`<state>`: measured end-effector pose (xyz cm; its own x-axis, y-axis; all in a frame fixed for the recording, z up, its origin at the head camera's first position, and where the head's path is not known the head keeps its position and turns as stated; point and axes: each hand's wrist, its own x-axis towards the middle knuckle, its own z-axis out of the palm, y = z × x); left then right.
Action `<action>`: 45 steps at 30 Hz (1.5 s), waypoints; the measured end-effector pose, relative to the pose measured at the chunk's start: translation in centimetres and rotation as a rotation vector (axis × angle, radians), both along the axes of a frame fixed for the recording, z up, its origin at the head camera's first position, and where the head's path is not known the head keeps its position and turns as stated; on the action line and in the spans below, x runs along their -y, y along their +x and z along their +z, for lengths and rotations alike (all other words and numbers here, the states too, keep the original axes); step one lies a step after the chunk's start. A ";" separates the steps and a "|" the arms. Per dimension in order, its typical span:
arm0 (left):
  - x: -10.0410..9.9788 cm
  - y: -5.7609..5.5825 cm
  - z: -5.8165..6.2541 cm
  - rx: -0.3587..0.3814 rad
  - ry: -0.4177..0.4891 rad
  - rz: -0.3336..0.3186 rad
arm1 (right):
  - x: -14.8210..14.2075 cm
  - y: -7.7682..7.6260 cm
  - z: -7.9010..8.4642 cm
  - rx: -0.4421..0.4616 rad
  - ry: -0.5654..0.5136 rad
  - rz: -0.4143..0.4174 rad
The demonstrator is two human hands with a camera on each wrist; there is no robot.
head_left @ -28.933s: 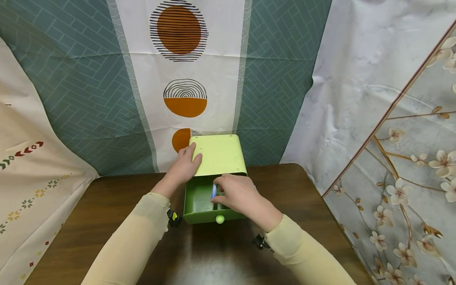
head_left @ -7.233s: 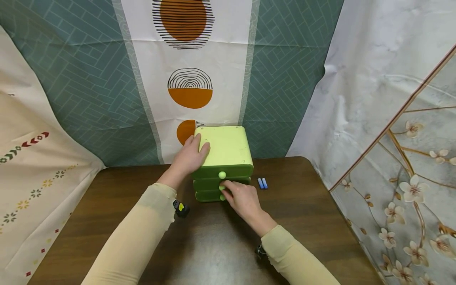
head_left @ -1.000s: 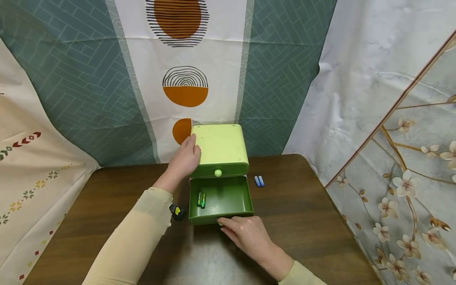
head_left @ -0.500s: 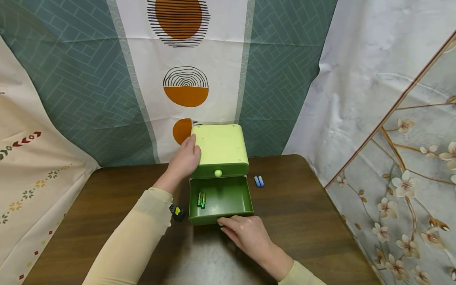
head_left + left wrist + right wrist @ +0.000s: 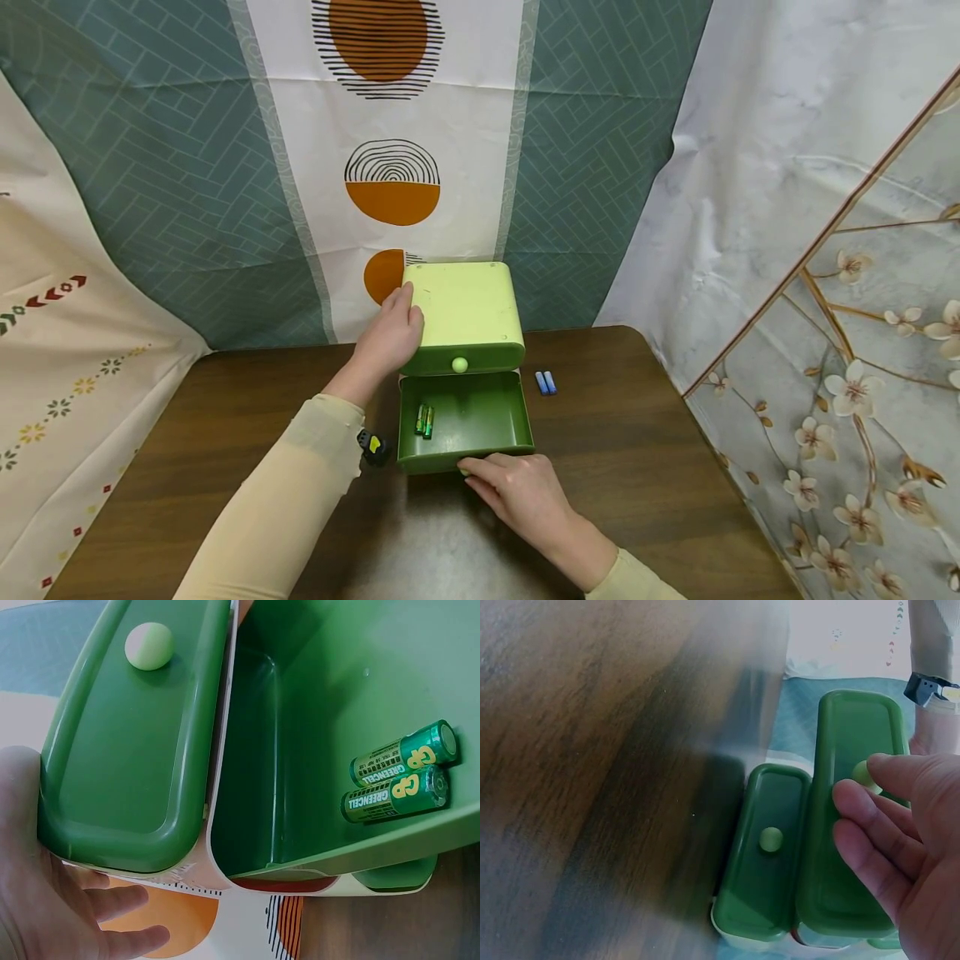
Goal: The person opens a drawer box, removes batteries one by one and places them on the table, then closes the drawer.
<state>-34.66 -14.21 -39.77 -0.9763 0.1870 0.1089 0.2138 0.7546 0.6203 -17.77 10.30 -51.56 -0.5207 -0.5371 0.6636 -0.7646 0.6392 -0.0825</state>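
A small chest of drawers (image 5: pixel 461 304) with a pale yellow-green top stands at the back of the table. Its middle drawer (image 5: pixel 487 417) is pulled out, and two green GP batteries (image 5: pixel 397 776) lie side by side at its left. My right hand (image 5: pixel 525 496) pinches that drawer's round knob (image 5: pixel 866 777) between thumb and forefinger. Against the upper left edge of the chest rests my left hand (image 5: pixel 388 333), fingers fairly straight. The top drawer (image 5: pixel 139 742) and the bottom drawer (image 5: pixel 761 862) are pushed in. Two blue-and-white batteries (image 5: pixel 546 382) lie on the table right of the chest.
The dark wooden table (image 5: pixel 637 467) reaches to both sides and in front of the chest. A patterned cloth (image 5: pixel 393 117) hangs close behind it. A floral sheet (image 5: pixel 847 400) hangs on the right, a cream cloth (image 5: pixel 67 375) on the left.
Earlier the top drawer stood out with my right hand in it; later it was in and the blue batteries lay outside. Since then the middle drawer has come out. The last second shows no visible change.
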 end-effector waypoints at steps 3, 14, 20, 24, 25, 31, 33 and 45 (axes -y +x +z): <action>0.0 0.0 0.0 0.000 -0.001 -0.001 | 0.0 0.0 0.0 0.000 -0.001 0.002; -0.1 0.1 0.1 0.007 -0.005 -0.003 | -0.1 0.1 -0.2 0.008 -0.012 0.004; -0.1 0.0 0.1 0.003 -0.002 -0.002 | 0.0 0.1 0.0 0.002 -0.014 0.006; -0.1 0.0 0.0 0.001 -0.003 -0.002 | 0.0 0.1 0.1 0.007 -0.007 0.005; -0.1 0.0 0.0 0.001 -0.003 -0.002 | -0.1 0.1 0.1 0.009 -0.006 0.007; -0.1 0.0 0.0 0.000 -0.003 -0.002 | -0.2 0.2 0.5 0.007 0.001 0.015; 0.0 0.0 0.0 0.000 -0.002 -0.003 | -0.3 0.3 0.8 0.001 -0.004 0.015; 0.0 0.0 0.0 -0.002 0.001 -0.001 | -0.3 0.3 3.0 -0.034 -0.029 0.035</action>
